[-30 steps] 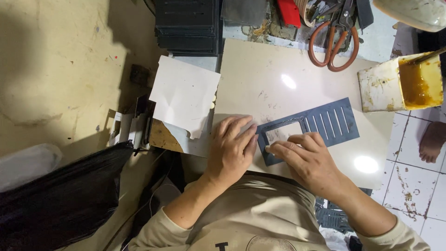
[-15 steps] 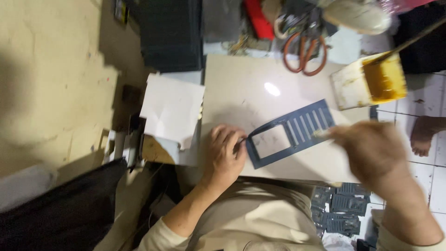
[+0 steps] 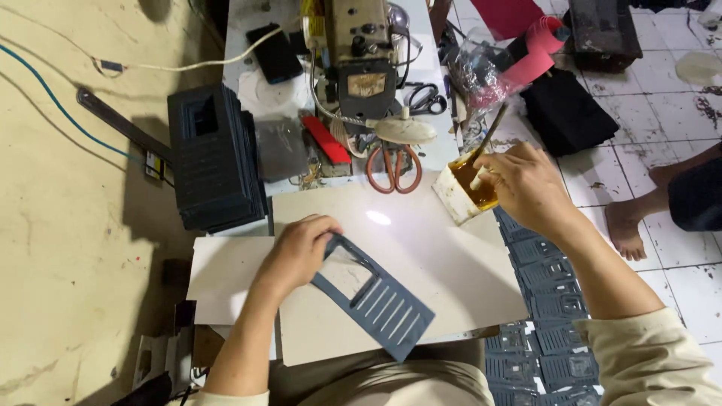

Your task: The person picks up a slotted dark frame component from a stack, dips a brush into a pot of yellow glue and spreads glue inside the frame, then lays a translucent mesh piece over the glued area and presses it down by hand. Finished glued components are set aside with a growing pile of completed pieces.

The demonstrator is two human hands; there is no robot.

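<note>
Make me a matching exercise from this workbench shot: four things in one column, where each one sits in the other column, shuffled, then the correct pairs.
Things:
1. slotted blue-grey panel
2. orange-handled scissors
3. glue container
4. stack of dark panels

Places:
A. at the board's far right corner, by the right hand
B. left of the board, near the table edge
C. under the left hand, flat on the pale board
D. just beyond the board, in front of the sewing machine

Pairs: 1-C, 2-D, 3-A, 4-B
</note>
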